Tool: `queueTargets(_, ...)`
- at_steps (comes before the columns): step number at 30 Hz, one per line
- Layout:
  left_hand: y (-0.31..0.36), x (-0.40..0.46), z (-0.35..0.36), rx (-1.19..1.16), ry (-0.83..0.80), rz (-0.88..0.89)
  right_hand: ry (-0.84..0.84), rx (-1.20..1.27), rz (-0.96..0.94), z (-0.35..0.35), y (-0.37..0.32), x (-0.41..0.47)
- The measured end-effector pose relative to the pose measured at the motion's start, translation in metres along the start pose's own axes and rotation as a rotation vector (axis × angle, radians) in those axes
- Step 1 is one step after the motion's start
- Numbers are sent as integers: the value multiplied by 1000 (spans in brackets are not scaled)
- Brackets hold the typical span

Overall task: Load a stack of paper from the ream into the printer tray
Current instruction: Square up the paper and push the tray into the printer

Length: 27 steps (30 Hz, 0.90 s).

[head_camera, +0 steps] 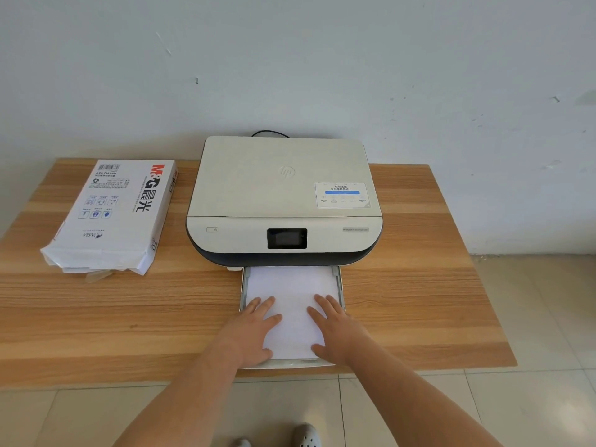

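On the wood-grain table (419, 285), we press the paper (292, 304) flat in the pulled-out tray (339, 282) below the cream printer (283, 201). Left hand (250, 330) and right hand (338, 330) lie spread, palms down. Ream (113, 217), wrapper torn at the near end, sits left.

Both forearms are extended fwd from the near edge, bare, converging slightly toward the centre. L hand (254, 327) is laid flat, palm down, fingers (262, 305) spread a little and pointed far — thumb splayed toward the right, approx. level w/ the knuckles. R hand (335, 330) is held the same way, palm down, fingers (326, 304) extended and pointed far, thumb angled left. Hands are kept apart, nothing gripped by either. Wrists are straight, roughly level; elbows are cut off at the frame's near edge.
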<state>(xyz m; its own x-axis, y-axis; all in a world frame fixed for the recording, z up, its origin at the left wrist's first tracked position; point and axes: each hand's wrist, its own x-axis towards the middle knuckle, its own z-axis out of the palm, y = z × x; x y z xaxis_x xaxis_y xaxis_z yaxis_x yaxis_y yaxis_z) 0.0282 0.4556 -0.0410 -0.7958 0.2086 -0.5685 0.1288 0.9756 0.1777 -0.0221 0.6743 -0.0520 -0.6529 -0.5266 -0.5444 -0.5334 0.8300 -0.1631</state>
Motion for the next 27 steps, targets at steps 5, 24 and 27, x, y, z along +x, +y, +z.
queueTargets(5,5,8,3,-7,79,-66,40,26,21,-5,-2,7)
queueTargets(24,16,17,25,38,91,-125,40,1,22,4,-7,10)
queueTargets(27,16,13,25,38,117,-122,71,23,32,6,-6,7)
